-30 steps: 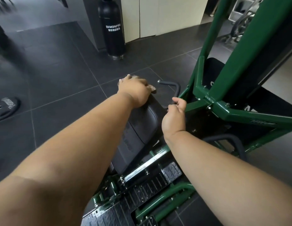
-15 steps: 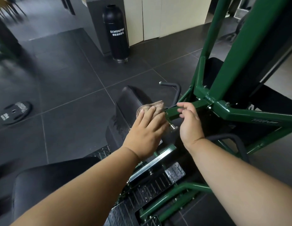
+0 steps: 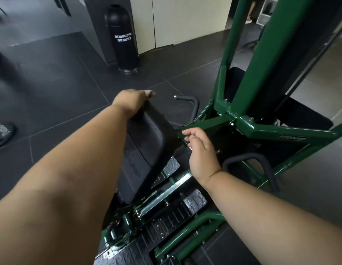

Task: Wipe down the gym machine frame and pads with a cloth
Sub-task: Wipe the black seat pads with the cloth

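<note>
Since half a second ago my left hand (image 3: pixel 130 102) has slid from the pad's middle up to its far top edge, taking the cloth (image 3: pixel 149 93) along; only a pale corner of it now pokes out past my knuckles. I cannot tell how my fingers lie under there, since the back of the hand hides them, but the hand presses the cloth against the top of the pad (image 3: pixel 145 148).

Left of that, a weight plate (image 3: pixel 2 131) lies flat on the dark tiled floor (image 3: pixel 51 77), and a black cylinder (image 3: pixel 122 38) stands upright farther back.

The pad is black and tilted, its long axis running from near me up and away, top edge pointing at the far floor.

My right hand (image 3: pixel 201 152) sits just beside the pad, fingers curled, pinching a small knob at the end of the green frame's (image 3: pixel 262 129) cross tube. The frame's main post rises steeply up and to the right. A black handle (image 3: pixel 189 100) curves behind the pad, and tread plates (image 3: pixel 195 200) lie low near me.
</note>
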Available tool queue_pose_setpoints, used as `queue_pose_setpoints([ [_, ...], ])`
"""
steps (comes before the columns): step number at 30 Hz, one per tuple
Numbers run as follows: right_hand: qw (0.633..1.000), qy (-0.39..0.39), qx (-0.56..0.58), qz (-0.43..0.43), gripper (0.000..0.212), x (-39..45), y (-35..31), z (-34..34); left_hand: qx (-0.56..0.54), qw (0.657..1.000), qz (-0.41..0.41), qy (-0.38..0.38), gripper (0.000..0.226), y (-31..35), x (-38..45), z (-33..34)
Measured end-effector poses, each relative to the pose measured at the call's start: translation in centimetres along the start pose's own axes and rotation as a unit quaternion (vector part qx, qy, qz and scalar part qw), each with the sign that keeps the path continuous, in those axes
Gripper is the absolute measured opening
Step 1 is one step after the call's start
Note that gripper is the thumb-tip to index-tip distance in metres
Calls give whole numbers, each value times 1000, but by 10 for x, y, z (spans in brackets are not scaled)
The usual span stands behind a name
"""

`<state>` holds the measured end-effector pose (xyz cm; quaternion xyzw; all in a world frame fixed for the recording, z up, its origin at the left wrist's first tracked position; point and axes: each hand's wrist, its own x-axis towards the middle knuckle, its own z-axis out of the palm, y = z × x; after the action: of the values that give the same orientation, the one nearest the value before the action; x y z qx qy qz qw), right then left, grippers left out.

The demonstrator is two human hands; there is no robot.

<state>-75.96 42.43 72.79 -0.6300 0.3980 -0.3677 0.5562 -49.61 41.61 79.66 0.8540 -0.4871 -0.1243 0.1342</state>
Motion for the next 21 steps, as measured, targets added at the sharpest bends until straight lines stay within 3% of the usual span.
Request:
queue_pose_setpoints([
  [3,1000,-7,-15,-6,27,-4,2,-4,-38,996,-78,34,42,-22,-8,11],
  [5,1000,-12,-18,-2,27,-5,4,-5,-162,982,-82,51,45,-25,-10,27],
  [8,1000,-16,-16,3,27,-6,3,-2,-222,962,-33,154,47,-19,-29,37],
  [10,1000,-19,-15,3,27,-5,0,0,-194,955,22,222,42,-19,-43,48],
  [16,1000,-7,3,-17,31,7,-21,16,-151,948,190,207,37,14,-106,86],
  [19,999,22,16,-19,39,13,-35,21,-27,925,310,217,33,21,-137,109],
  [21,999,29,9,-23,42,16,-43,19,86,901,363,221,44,4,-146,125],
])
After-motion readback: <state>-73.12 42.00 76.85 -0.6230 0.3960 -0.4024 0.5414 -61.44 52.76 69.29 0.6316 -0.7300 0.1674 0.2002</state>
